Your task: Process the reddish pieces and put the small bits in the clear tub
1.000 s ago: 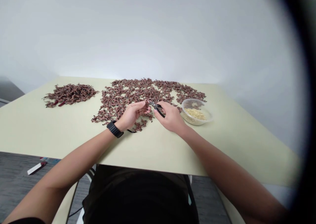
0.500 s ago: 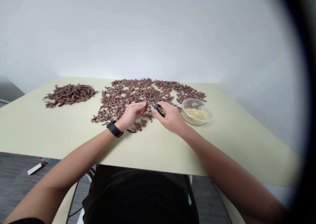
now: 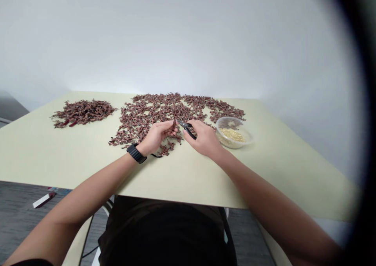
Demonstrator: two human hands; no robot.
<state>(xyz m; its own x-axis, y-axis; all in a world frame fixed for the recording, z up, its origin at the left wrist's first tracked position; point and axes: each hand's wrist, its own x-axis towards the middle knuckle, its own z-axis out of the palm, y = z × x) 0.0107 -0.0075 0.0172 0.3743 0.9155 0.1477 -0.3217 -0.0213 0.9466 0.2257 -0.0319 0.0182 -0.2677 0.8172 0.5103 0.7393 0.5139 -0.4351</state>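
My left hand [image 3: 158, 136] sits at the front of a wide spread of dried reddish-brown plant pieces [image 3: 152, 113], its fingers curled around a small piece that is hard to make out. My right hand [image 3: 204, 139] grips small black-handled scissors [image 3: 188, 128], whose metal blades reach to the left hand's fingertips. A black wristwatch [image 3: 136, 153] circles my left wrist. To the right of my right hand stands a clear plastic bowl [image 3: 241, 125] holding pale yellow bits. A separate heap of the dried pieces [image 3: 84, 112] lies at the far left.
Everything lies on a pale green table [image 3: 188, 176] set against a white wall. A thin black cord [image 3: 157, 155] lies beneath my left hand. Below the table's front edge is grey carpet, with a white strip [image 3: 44, 200] on it.
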